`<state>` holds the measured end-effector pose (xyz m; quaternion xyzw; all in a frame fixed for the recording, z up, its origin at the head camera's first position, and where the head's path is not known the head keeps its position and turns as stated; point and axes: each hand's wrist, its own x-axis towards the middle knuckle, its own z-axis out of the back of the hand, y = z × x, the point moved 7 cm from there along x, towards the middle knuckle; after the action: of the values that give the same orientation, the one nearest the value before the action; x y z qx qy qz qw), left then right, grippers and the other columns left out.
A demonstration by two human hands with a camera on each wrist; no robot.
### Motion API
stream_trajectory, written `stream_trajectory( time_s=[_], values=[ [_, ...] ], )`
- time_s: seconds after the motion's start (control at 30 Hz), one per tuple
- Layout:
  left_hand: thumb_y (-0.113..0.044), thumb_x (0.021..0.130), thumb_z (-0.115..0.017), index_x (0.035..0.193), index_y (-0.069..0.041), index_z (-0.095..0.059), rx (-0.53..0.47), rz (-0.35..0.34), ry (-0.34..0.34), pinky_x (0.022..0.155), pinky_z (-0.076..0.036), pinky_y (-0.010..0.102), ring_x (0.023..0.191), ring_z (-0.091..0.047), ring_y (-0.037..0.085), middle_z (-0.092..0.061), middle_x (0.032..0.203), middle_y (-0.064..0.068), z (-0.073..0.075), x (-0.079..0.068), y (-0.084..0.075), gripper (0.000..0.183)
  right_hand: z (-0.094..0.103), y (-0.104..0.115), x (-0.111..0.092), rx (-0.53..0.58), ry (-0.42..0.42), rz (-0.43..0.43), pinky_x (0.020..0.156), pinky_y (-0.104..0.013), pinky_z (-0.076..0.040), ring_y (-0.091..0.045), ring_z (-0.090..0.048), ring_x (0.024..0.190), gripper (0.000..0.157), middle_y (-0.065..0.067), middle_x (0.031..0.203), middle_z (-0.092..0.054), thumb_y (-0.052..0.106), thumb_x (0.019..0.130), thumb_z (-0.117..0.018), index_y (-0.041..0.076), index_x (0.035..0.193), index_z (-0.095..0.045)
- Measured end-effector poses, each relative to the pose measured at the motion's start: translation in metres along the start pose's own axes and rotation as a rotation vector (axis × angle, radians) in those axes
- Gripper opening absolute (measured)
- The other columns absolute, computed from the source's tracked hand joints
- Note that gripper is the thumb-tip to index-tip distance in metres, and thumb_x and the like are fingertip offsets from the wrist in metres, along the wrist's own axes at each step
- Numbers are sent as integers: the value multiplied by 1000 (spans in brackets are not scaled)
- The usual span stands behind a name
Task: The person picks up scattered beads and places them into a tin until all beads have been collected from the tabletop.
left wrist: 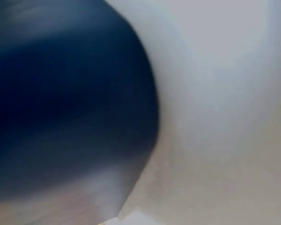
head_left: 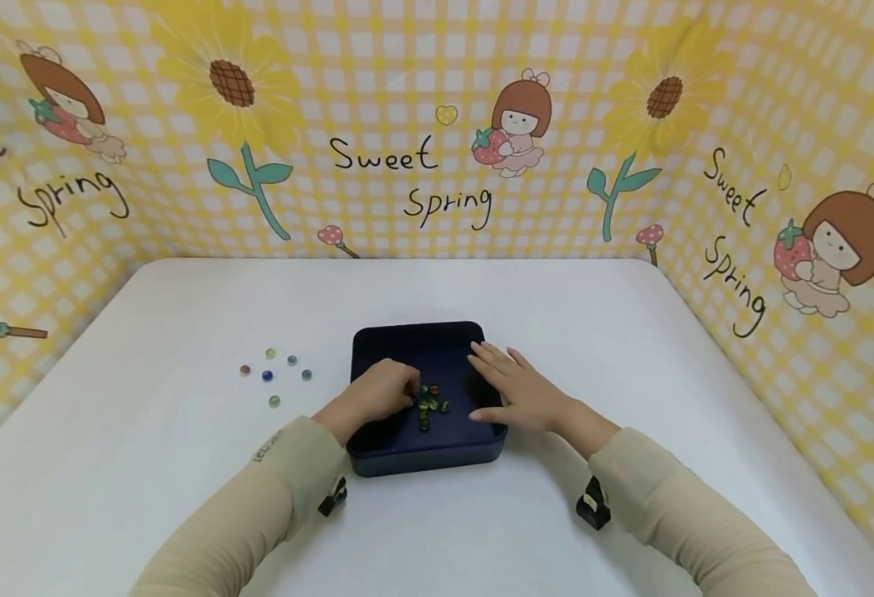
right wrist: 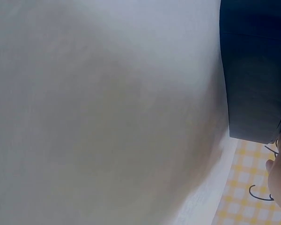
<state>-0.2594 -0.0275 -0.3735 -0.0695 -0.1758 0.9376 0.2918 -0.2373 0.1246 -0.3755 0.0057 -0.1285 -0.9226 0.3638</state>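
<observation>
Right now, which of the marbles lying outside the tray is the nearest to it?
The rightmost, greyish-blue marble outside the tray; the other five all lie farther left.

- Okay, so the tray [head_left: 425, 463] is looking like dark plastic: smooth, mostly matt, with only a faint sheen showing along the front wall.
- The marbles inside [head_left: 444, 406] are reading as glass to me, glossy and partly see-through, catching tiny highlights.
- The tabletop [head_left: 571, 298] is coming across as smooth and pretty matt, though I'm not managing to tell the actual material.
- The loose marbles [head_left: 268, 376] are looking like shiny, smooth glass too.
- The backdrop [head_left: 392, 83] is looking like printed cloth, soft and matt.
- Both sleeves [head_left: 220, 514] are showing matt cloth, creasing along the forearms.
- Those wrist units [head_left: 594, 503] are seeming like hard black plastic.
</observation>
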Motion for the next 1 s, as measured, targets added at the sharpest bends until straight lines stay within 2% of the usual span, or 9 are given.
stream_trajectory(
  time_s=[0.17,0.4,0.53,0.73,1.0],
  values=[
    [-3,75,-64,85,-8,-65,-74,-25,-37,65,-46,26,76,-56,14,-61,83,2,8,-5,3,11,-1,-1,1,-4,-2,5,101,-45,-4,-20,-3,130,87,-9,144,-7,64,78,-37,4,138,-16],
    [-4,77,-62,95,-2,-64,-248,-31,-113,68,-48,28,83,-59,16,-62,90,6,40,-21,17,18,-1,0,1,0,-3,6,101,-45,-3,-20,-2,130,88,-10,143,-8,64,78,-38,3,138,-16],
    [-9,79,-61,97,-4,-64,-277,4,-160,68,-48,30,83,-59,17,-63,91,6,55,-31,32,19,0,0,0,6,1,3,102,-43,-1,-19,-2,130,87,-10,143,-8,64,78,-38,3,138,-16],
    [-13,82,-60,100,-5,-63,-322,66,-198,70,-48,33,88,-58,21,-62,97,9,67,-48,57,21,0,0,0,-4,10,-2,102,-42,0,-18,0,130,88,-9,144,-6,65,78,-36,4,138,-15],
    [-19,82,-60,105,-4,-61,-309,149,-266,73,-46,38,92,-57,26,-60,103,14,85,-72,91,27,0,0,0,-5,8,1,102,-44,-2,-19,-1,130,88,-10,144,-7,65,78,-36,5,138,-14]
  ],
)
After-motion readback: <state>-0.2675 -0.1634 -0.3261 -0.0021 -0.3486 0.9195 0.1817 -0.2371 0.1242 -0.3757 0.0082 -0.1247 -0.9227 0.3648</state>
